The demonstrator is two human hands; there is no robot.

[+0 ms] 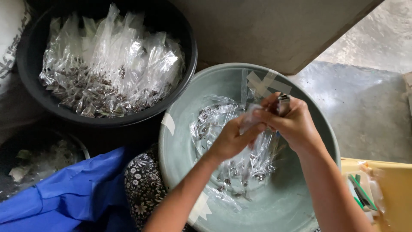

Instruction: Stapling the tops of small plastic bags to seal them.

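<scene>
Clear plastic is what both hands work with, above a grey-green basin. The left hand is closed around the upper part of a small clear bag, pinching it between thumb and fingers. The right hand meets it from the other side; its fingers are curled tight around a small metal tool, which looks like a stapler, though I cannot tell this for sure. The two hands touch each other at the top of the bag.

Under the hands, more clear bags with dark small pieces inside lie in the bottom of the basin. The wall of the basin has strips of pale tape on it.

To the upper left, just beside the basin, a black tub is full of the same filled bags. A blue sheet lies at the lower left, and a yellow container stands at the right edge.
</scene>
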